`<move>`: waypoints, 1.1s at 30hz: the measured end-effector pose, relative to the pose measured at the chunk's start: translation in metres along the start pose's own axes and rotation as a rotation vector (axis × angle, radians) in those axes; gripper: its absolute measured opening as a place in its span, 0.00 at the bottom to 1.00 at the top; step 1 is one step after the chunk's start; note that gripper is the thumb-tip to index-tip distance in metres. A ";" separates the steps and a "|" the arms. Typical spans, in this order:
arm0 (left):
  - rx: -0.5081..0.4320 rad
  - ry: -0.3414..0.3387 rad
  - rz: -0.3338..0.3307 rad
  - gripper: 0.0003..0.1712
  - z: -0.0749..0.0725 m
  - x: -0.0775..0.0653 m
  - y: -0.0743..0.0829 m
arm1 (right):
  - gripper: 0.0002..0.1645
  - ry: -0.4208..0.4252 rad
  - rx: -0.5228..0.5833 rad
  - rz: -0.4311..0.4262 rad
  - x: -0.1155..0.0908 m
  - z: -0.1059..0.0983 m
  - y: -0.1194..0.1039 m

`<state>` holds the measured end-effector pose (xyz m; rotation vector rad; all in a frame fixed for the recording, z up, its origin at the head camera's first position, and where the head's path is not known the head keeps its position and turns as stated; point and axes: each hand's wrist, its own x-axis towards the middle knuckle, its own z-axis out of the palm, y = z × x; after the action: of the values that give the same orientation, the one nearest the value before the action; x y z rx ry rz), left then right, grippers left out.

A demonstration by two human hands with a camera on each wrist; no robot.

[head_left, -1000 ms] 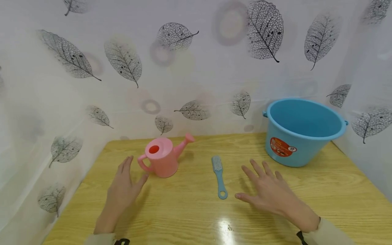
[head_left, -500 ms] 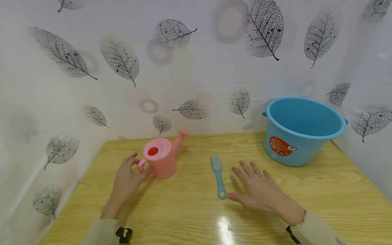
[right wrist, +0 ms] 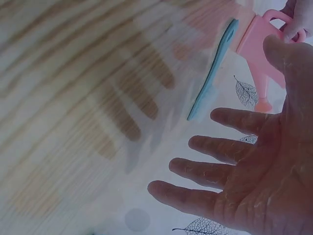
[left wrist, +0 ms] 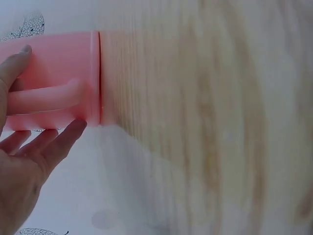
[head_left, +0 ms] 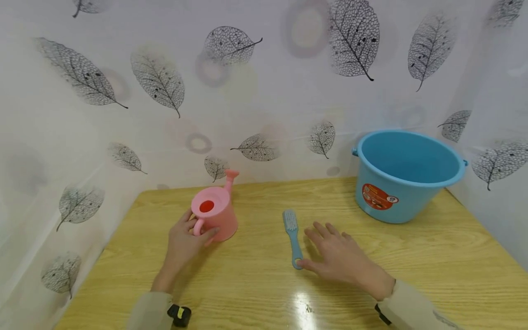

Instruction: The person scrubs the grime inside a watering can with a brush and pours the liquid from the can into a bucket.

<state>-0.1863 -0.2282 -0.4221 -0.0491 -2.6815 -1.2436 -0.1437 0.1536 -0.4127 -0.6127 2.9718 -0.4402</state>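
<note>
A pink toy watering can [head_left: 222, 220] with a red opening stands on the table at left, its spout toward the back wall. My left hand [head_left: 183, 243] holds it from the handle side, thumb on one side of the handle and fingers on the other. In the left wrist view the thumb lies on the body of the watering can [left wrist: 58, 63], and a fingertip is at its lower edge. A light blue brush [head_left: 293, 238] lies bristles up in the middle. My right hand [head_left: 340, 256] hovers beside it with spread fingers, its thumb overlapping the handle's ring end.
A large light blue bucket [head_left: 387, 201] with a red label stands at the back right of the wooden table [head_left: 247, 293]. White leaf-patterned sheeting [head_left: 264, 91] rises behind the table and along both sides.
My left hand has moved in to the watering can, whose spout has swung from pointing right to pointing back. My right hand has shifted left toward the brush.
</note>
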 end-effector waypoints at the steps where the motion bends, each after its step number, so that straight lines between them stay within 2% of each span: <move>1: -0.006 0.010 0.001 0.31 0.001 -0.001 0.000 | 0.50 -0.002 0.001 -0.003 0.001 0.001 -0.001; 3: -0.019 0.023 0.004 0.31 0.002 -0.001 0.001 | 0.49 -0.008 0.003 -0.004 0.003 0.002 -0.003; 7: -0.065 0.033 -0.012 0.41 -0.001 -0.004 0.006 | 0.48 -0.023 0.009 -0.005 0.006 0.003 -0.008; 10: -0.067 0.034 -0.006 0.40 -0.004 -0.005 0.010 | 0.46 -0.023 -0.001 -0.011 0.008 0.004 -0.011; 13: -0.029 0.045 0.042 0.28 -0.006 -0.006 0.013 | 0.43 -0.003 -0.028 -0.030 0.010 0.006 -0.014; 17: 0.019 0.069 0.120 0.27 -0.008 -0.008 0.014 | 0.37 0.041 -0.062 -0.049 0.013 0.009 -0.017; 20: 0.047 0.090 0.173 0.35 -0.008 -0.010 0.015 | 0.34 0.063 -0.077 -0.033 0.015 0.011 -0.021; 23: 0.061 0.110 0.211 0.36 -0.008 -0.011 0.015 | 0.29 0.063 -0.073 -0.005 0.016 0.011 -0.026; 28: 0.058 0.129 0.248 0.24 -0.009 -0.014 0.018 | 0.28 0.046 -0.038 0.019 0.018 0.011 -0.032; 33: 0.066 0.153 0.293 0.20 -0.009 -0.015 0.019 | 0.25 0.037 0.004 0.045 0.021 0.013 -0.034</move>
<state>-0.1686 -0.2221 -0.4047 -0.3121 -2.4726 -1.0260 -0.1483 0.1124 -0.4158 -0.5422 3.0128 -0.4583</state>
